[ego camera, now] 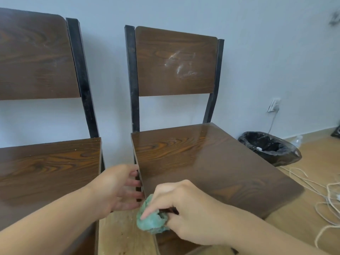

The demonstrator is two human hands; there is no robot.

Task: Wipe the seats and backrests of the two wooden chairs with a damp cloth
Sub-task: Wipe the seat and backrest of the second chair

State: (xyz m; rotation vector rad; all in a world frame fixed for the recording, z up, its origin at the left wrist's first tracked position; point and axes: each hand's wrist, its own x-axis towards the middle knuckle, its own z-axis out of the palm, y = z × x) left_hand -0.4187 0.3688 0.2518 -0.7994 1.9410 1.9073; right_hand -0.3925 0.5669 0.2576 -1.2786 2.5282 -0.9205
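You are working in a plain, office-like room: the left chair (46, 172) and the right chair (174, 61) are backing onto a pale wall (257, 52), and cords (322, 190) are trailing by a lined bin (287, 155) at right.

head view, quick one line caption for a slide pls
Right hand grips a bunched green cloth at the right chair's seat corner, left hand at its side edge; backrest shows white smears.
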